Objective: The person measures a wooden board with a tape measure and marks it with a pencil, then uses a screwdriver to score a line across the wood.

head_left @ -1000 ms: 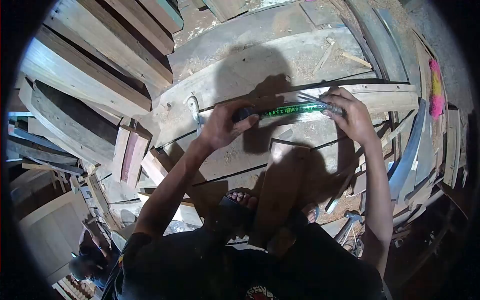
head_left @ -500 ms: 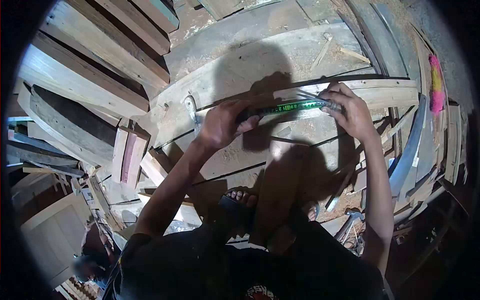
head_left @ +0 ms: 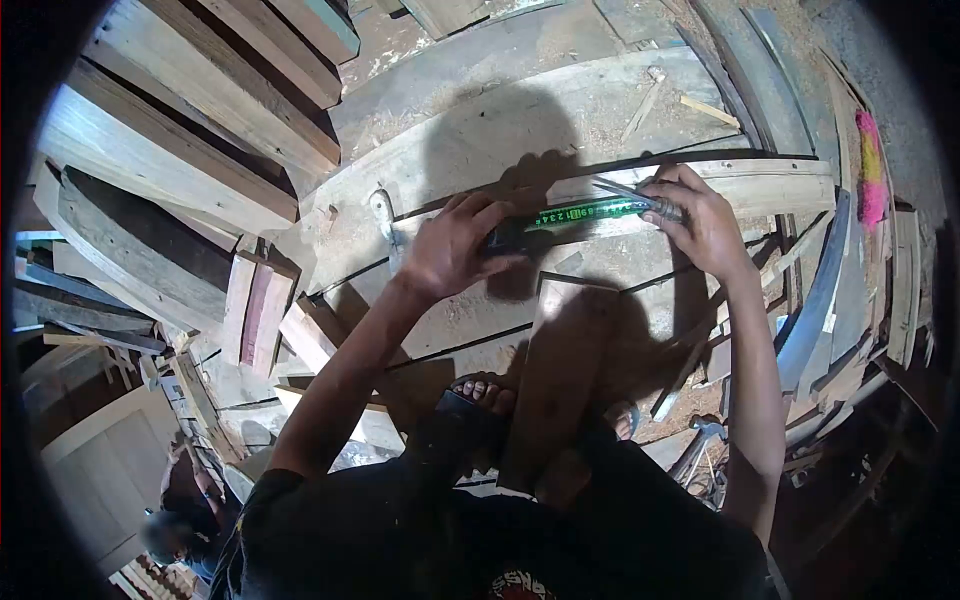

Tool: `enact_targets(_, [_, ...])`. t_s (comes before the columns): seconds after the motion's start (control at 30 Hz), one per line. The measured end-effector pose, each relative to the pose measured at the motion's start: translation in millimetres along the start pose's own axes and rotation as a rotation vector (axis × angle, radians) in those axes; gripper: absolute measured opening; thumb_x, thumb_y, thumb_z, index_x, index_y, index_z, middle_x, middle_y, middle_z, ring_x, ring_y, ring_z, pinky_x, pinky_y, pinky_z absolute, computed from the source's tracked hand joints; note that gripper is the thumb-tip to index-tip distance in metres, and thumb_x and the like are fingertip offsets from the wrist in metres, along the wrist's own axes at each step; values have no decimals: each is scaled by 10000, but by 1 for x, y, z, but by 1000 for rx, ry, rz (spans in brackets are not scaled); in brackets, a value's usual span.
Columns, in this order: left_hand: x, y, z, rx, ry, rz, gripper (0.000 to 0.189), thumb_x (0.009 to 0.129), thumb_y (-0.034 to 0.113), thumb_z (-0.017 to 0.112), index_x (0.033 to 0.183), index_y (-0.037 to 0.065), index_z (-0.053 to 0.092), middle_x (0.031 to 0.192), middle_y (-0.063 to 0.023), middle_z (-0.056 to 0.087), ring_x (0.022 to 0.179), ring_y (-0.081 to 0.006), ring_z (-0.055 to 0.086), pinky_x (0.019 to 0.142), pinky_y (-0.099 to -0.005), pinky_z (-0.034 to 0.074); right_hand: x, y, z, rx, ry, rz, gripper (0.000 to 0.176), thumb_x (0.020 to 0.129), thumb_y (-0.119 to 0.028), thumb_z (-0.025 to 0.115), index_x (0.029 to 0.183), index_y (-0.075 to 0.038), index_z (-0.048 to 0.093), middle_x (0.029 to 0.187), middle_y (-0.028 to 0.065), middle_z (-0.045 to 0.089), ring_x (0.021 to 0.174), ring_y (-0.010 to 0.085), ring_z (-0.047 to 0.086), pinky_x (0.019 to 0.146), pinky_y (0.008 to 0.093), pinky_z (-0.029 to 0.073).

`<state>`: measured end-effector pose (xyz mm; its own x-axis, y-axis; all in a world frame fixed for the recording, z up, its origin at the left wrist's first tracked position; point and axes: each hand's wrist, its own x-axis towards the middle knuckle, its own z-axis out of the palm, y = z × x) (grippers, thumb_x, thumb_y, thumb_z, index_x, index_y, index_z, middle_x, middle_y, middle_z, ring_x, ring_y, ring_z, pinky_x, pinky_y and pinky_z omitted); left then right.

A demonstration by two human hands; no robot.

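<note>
My left hand [head_left: 452, 242] is closed around the dark case of a tape measure [head_left: 508, 238]. The green lit blade [head_left: 588, 212] runs out of it to the right, over a pale wooden board [head_left: 770, 185]. At the blade's far end, my right hand [head_left: 708, 222] is closed with thumb and fingers on a thin pointed metal tool [head_left: 622, 190] whose tip points left. The exact kind of tool cannot be made out. Whether these fingers also pinch the blade's end is hidden. Below the hands, another wooden plank [head_left: 565, 370] lies between the feet.
Stacked thick beams [head_left: 200, 130] fill the upper left. A hand saw [head_left: 815, 310] lies at the right, near a pink and yellow fluffy thing [head_left: 872, 170]. A hammer [head_left: 700, 440] rests by the right foot. Another person [head_left: 185, 520] is low at the left.
My left hand has shifted its grip, with the fingers now spread further over the tape measure's case. The case has tilted slightly and moved a little lower. My right hand stays nearly still.
</note>
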<state>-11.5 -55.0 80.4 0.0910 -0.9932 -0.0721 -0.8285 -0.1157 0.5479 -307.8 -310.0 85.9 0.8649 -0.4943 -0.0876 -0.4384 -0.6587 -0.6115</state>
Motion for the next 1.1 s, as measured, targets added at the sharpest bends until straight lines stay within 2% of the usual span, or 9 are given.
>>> enact_targets(0.1, [0,-5,11,-21,69,-10,621,888,276,945,1430,88,709,1386,-206,743,1312,-452,691,1075,-528,601,-1,-1,0,-12,10,-4,352,980,-182,847,1322,-100,818,1280,125,720,1147,378,750,981,478,603])
enact_targets(0.2, [3,-14,18,-34,52,-17,647,859,313,945,1434,156,695,1382,-165,740,1316,-440,707,1058,-539,626,0,-2,-1,-25,23,-33,344,994,-205,844,1331,-134,820,1298,101,736,1093,363,776,947,473,625])
enact_targets(0.27, [2,-13,16,-9,37,-28,645,850,295,944,1428,150,697,1389,-163,741,1312,-440,710,1056,-539,626,-1,-1,-1,-15,28,-35,348,993,-200,845,1334,-132,819,1294,100,737,1088,359,777,943,466,627])
enact_targets(0.37, [3,-14,13,-44,21,-19,640,845,277,940,1422,139,699,1399,-167,741,1305,-442,712,1055,-542,624,0,-1,-1,39,-11,26,384,959,-143,834,1336,-76,801,1291,140,709,1204,387,733,1022,463,588])
enact_targets(0.5, [0,-17,13,-46,10,-22,684,824,270,953,1442,134,693,1421,-177,740,1330,-446,699,1085,-547,606,0,3,1,-9,25,-39,363,1007,-235,838,1354,-132,813,1310,100,734,1107,363,773,945,466,632])
enact_targets(0.6, [3,-18,11,-29,-37,-40,704,818,259,956,1457,138,687,1440,-175,734,1353,-444,688,1097,-545,600,-1,4,1,-4,1,-11,373,1011,-250,836,1366,-137,809,1326,100,731,1137,365,767,965,473,627])
enact_targets(0.73, [4,-15,11,-27,-17,-43,695,806,234,956,1439,133,686,1462,-167,726,1353,-445,681,1092,-540,603,0,4,1,-20,13,-27,363,1013,-257,832,1353,-130,814,1319,111,734,1162,380,760,990,483,617])
enact_targets(1.1, [2,-15,13,-10,10,-33,700,774,220,965,1408,103,692,1389,-175,734,1323,-445,684,1097,-531,604,2,6,-1,15,-3,-12,365,988,-207,855,1334,-100,813,1306,128,733,1161,382,759,1000,485,608])
